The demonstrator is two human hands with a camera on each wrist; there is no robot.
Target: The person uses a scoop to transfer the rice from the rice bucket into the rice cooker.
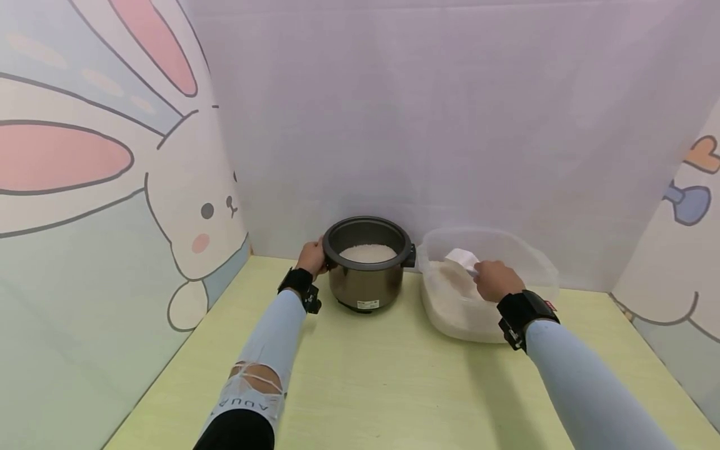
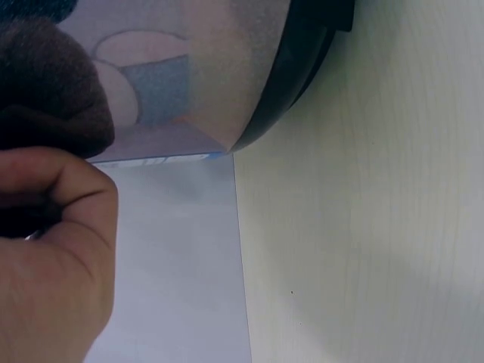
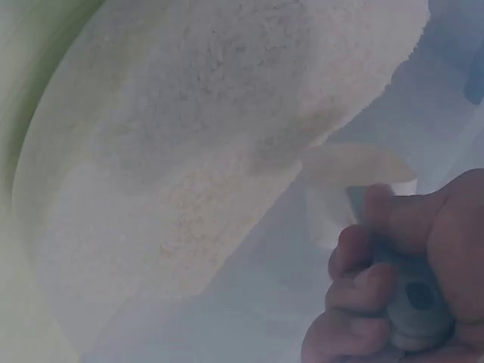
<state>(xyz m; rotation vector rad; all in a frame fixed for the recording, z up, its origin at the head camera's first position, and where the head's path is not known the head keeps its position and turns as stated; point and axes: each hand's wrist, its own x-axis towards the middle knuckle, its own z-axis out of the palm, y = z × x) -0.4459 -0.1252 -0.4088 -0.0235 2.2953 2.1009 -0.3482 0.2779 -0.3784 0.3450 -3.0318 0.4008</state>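
A lidless rice cooker with a shiny bronze body and dark rim stands on the table, white rice inside it. My left hand grips its left side handle; in the left wrist view the curled fingers sit beside the reflective body. To the right, a translucent plastic bin holds a heap of rice sloping to one side. Over this bin my right hand holds a white scoop by its handle, fingers curled round it. In the right wrist view the scoop's bowl is beside the rice.
The pale yellow tabletop runs in front of the cooker and bin. A plain light cloth wall rises close behind them. Cartoon-printed panels flank the table. The cooker's right handle is close to the bin's left rim.
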